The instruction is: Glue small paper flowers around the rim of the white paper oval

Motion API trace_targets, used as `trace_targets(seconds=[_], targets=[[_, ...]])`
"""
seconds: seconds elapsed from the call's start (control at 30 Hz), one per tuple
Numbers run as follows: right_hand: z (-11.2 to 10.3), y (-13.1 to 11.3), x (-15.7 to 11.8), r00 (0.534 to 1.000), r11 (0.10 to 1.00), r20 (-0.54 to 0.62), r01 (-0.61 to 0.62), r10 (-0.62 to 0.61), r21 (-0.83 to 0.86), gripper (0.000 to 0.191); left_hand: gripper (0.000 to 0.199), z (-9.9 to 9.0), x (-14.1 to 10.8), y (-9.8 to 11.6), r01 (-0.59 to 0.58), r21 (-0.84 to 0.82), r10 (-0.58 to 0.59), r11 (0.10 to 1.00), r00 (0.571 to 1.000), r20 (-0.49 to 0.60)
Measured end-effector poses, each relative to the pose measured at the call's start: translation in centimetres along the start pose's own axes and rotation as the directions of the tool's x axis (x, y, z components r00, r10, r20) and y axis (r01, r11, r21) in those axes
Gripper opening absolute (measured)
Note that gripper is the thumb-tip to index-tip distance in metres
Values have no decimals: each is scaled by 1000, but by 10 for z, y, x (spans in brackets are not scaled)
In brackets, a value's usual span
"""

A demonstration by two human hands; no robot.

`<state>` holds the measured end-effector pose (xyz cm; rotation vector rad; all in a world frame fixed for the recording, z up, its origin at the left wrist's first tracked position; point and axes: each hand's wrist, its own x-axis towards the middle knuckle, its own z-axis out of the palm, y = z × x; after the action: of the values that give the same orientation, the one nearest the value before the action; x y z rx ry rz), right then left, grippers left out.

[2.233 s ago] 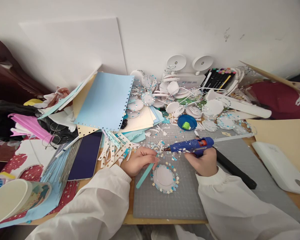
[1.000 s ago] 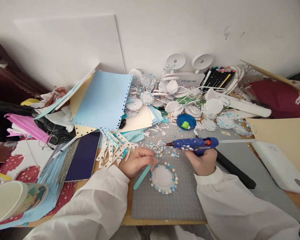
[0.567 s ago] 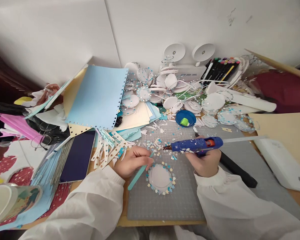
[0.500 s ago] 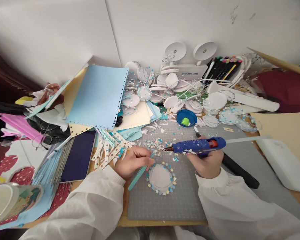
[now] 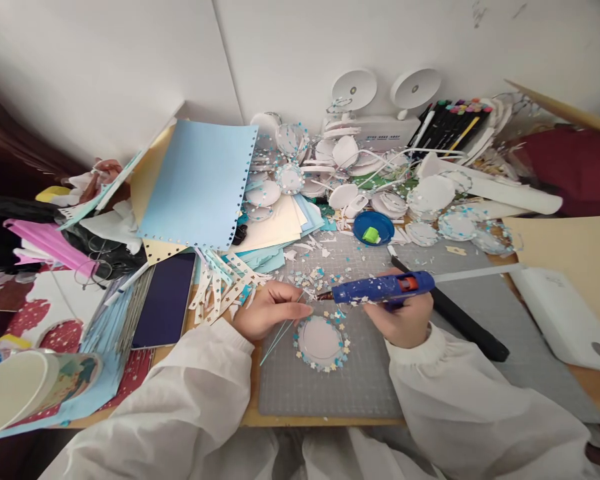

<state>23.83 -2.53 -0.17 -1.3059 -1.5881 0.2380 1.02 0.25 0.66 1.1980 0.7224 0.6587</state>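
Observation:
My left hand (image 5: 269,311) is closed on slim teal tweezers (image 5: 276,343), seen edge-on, their joined end pointing down toward me. Their tips are beside the glue gun's nozzle; anything pinched there is too small to make out. In my right hand (image 5: 403,322) is a blue hot glue gun (image 5: 375,288), fingers wrapped round its grip, nozzle pointing left. A white disc (image 5: 322,339) ringed with small blue and cream stars lies on the grey cutting mat (image 5: 330,393), just below both hands. Loose paper stars (image 5: 316,279) are scattered beyond the nozzle.
Finished-looking star-trimmed discs (image 5: 290,179) pile up at the back. A blue dish (image 5: 374,229) holds a green piece. Left are punched blue paper (image 5: 200,187), a dark phone (image 5: 164,300) and a paper cup (image 5: 20,383). A black rod (image 5: 467,323) and white device (image 5: 570,320) lie right.
My left hand has turned the tweezers from broadside to edge-on. The glue gun has shifted slightly left, bringing its nozzle to the tweezer tips. The view has moved slightly.

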Motion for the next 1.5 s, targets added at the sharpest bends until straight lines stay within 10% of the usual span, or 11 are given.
trace_targets(seconds=[0.77, 1.5], targets=[[3, 5, 2, 997, 997, -31, -70, 69, -28, 24, 33, -6, -4, 0, 1, 81, -12, 997, 990, 141], [6, 7, 2, 995, 994, -87, -50, 41, -101, 25, 33, -3, -4, 0, 55, 46, -58, 997, 997, 60]])
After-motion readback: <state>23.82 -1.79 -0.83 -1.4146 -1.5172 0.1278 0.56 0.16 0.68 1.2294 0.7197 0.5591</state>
